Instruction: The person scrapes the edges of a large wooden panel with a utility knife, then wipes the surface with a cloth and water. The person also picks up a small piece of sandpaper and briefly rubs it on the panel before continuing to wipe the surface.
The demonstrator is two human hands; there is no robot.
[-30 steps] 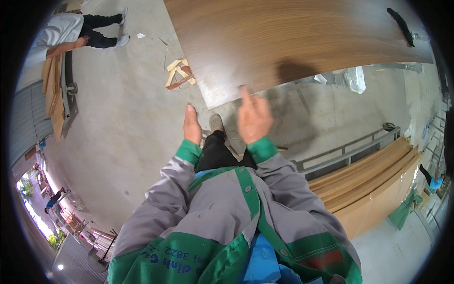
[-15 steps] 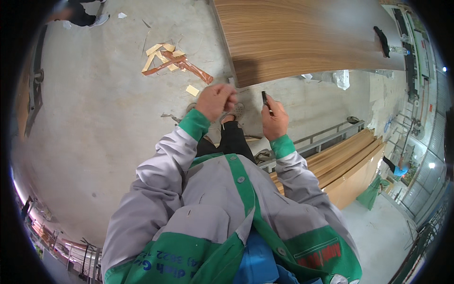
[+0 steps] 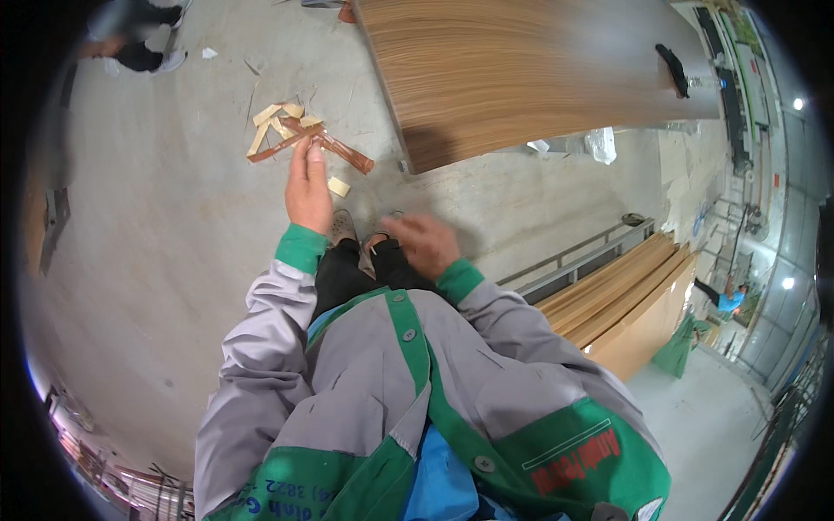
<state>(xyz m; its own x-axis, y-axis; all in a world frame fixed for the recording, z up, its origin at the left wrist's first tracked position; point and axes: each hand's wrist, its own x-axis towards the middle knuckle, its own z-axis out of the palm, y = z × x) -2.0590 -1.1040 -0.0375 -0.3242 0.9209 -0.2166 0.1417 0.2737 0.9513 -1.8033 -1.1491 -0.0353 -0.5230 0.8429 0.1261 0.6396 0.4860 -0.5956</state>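
Note:
My left hand (image 3: 308,191) reaches forward, its thumb and index tip close together in a pinch; anything between them is too small to make out. In the picture its fingertips overlap a pile of brown tape-like strips (image 3: 347,154) and pale yellow offcuts (image 3: 261,139) on the floor; I cannot tell whether they touch. My right hand (image 3: 426,246) is curled and slightly blurred in front of my legs, pointing left. Its grip is hidden, and the small black tool seen earlier does not show. Beyond it lies a large wood-grain panel (image 3: 521,69).
A black object (image 3: 671,71) and a clear bottle (image 3: 705,82) rest at the panel's right end. Long wooden boards (image 3: 621,291) are stacked to my right beside a metal frame (image 3: 573,265). Other people's legs (image 3: 139,56) show at far left; a person in blue (image 3: 728,300) is at far right.
My left hand has swung left and extended from the panel's corner to the strips. My right hand has drawn in left and nearer to me, and its black tool is out of sight.

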